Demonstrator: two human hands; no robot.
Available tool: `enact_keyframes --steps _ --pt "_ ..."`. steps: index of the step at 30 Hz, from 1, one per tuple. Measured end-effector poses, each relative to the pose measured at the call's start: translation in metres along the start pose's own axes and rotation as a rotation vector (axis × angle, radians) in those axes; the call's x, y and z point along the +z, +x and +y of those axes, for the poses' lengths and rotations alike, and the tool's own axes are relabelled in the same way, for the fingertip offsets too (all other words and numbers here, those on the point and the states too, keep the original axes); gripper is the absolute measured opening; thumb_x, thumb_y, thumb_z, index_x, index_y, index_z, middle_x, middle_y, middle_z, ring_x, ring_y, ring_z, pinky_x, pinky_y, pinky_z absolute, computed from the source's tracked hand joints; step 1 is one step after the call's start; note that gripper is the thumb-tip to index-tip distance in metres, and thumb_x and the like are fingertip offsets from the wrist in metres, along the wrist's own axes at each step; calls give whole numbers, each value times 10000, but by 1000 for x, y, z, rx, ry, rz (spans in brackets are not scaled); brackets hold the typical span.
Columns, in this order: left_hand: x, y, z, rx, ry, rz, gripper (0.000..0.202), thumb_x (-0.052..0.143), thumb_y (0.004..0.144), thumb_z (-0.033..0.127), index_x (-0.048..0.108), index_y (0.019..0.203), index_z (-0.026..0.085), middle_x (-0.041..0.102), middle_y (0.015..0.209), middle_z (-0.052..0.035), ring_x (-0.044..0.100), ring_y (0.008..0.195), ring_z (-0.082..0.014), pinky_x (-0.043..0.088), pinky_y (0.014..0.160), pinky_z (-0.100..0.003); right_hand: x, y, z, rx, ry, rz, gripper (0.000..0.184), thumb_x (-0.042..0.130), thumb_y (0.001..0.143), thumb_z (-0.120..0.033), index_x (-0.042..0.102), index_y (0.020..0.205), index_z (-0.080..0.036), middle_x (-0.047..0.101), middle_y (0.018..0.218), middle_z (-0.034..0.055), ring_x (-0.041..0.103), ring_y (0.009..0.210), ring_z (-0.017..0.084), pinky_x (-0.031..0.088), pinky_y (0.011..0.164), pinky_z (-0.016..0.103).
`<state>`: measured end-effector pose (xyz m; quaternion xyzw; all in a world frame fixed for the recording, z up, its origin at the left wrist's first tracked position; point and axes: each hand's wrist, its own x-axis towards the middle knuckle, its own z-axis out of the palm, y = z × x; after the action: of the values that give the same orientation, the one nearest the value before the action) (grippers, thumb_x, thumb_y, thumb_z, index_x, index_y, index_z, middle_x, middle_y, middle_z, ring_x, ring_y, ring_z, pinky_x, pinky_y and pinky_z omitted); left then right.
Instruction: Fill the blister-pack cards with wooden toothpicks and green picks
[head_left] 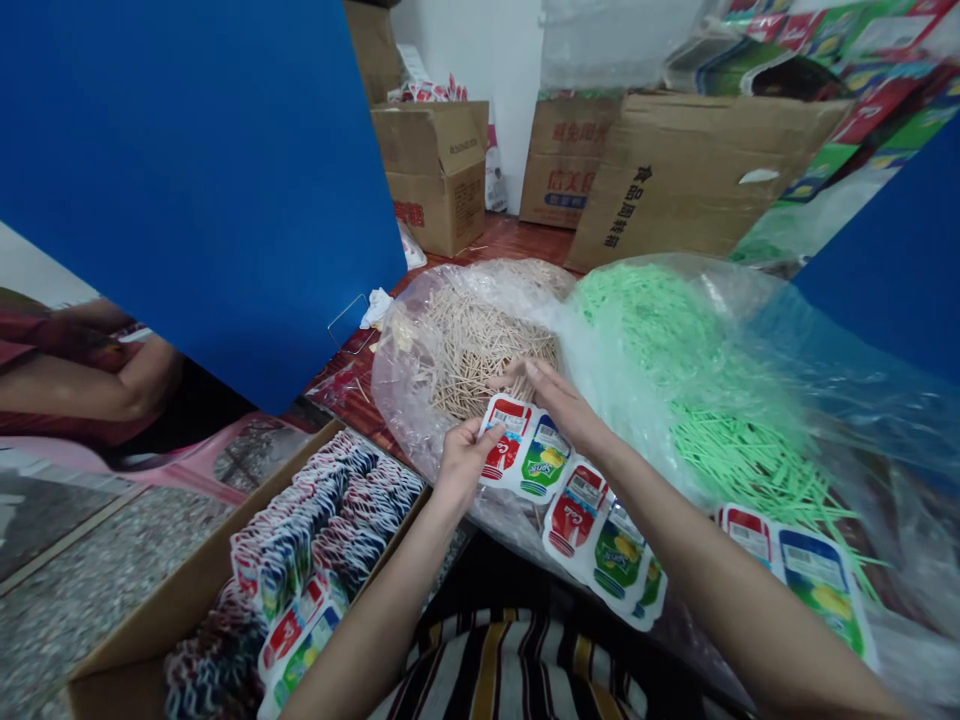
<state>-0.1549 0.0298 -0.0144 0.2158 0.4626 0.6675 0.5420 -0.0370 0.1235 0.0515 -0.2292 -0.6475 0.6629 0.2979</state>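
Observation:
My left hand (463, 465) is closed on the left edge of a printed packet (523, 445) showing a red Cola bottle and a green lemon-drink bottle. My right hand (559, 400) is just beyond that packet's upper right corner, at the near edge of a heap of thin beige sticks (480, 345). Its visible fingers stretch leftward over the sticks, and I see nothing held in them. More packets of the same print (600, 535) lie below my right forearm, close to my lap.
Thin green sticks (720, 450) fill a clear plastic bag at right, with another packet (825, 590) beside them. A cardboard box (180, 600) of stacked packets stands at left. Cartons (697, 170) line the back. Blue panels (187, 150) flank me; another person's arm (90, 385) shows left.

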Motion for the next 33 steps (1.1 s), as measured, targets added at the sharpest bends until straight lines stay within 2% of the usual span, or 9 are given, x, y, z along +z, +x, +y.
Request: enact_keyframes --steps 5,10,13,17,20,24,28,30,33 --pt "1 -6 3 -3 -31 -41 366 792 611 414 669 804 129 686 603 -3 635 522 -148 510 557 -264 -8 -10 -1 -142 -409 -83 368 446 917 -454 613 1167 -244 656 1162 35 587 1099 210 437 981 397" --pt "3 -11 5 13 -47 -40 371 804 597 402 669 805 127 684 602 -3 652 568 -160 515 590 -270 -10 -26 -1 -244 -564 -97 394 562 869 -378 549 1241 -247 582 1275 71 547 1164 232 434 974 388" --pt "5 -12 4 12 -29 -61 380 797 601 419 666 803 126 679 598 -2 638 540 -153 508 566 -266 -8 -33 3 -300 -603 -31 323 571 866 -364 563 1151 -213 602 1203 94 569 1103 225 459 916 361" --pt "7 -15 5 16 5 -77 383 789 606 433 664 808 132 660 577 12 598 474 -129 479 503 -243 -9 -40 2 -304 -804 -95 241 564 864 -393 609 946 -171 650 909 82 612 837 199 477 750 317" --pt "7 -18 9 -37 55 -155 395 801 596 411 678 842 129 687 637 -5 618 532 -131 494 557 -248 -13 -47 -4 -226 -753 -110 242 588 849 -379 607 997 -189 663 898 56 625 813 189 477 713 296" --pt "6 -24 16 -90 172 -263 352 813 601 333 704 847 107 720 722 -39 645 621 -140 504 643 -254 -18 -56 -6 -130 -560 -81 448 664 791 -323 502 1198 -224 659 806 3 629 756 166 483 715 289" --pt "8 -29 15 -177 185 -337 349 826 579 296 701 847 111 727 744 -47 654 640 -150 512 664 -273 -20 -63 -1 -92 -407 -26 463 660 788 -303 485 1207 -212 634 731 -21 606 677 138 474 662 262" --pt "10 -31 11 -197 195 -345 353 827 572 298 699 838 104 722 713 -48 652 621 -154 516 662 -286 -20 -67 1 -79 -392 -17 432 651 794 -306 507 1187 -201 636 735 -15 600 667 133 469 656 258" --pt "15 -33 3 -126 220 -280 331 816 576 305 693 811 108 715 685 -36 637 581 -149 512 616 -273 -21 -72 2 -64 -419 11 424 649 794 -325 528 1176 -186 629 700 -22 592 651 132 467 666 260"
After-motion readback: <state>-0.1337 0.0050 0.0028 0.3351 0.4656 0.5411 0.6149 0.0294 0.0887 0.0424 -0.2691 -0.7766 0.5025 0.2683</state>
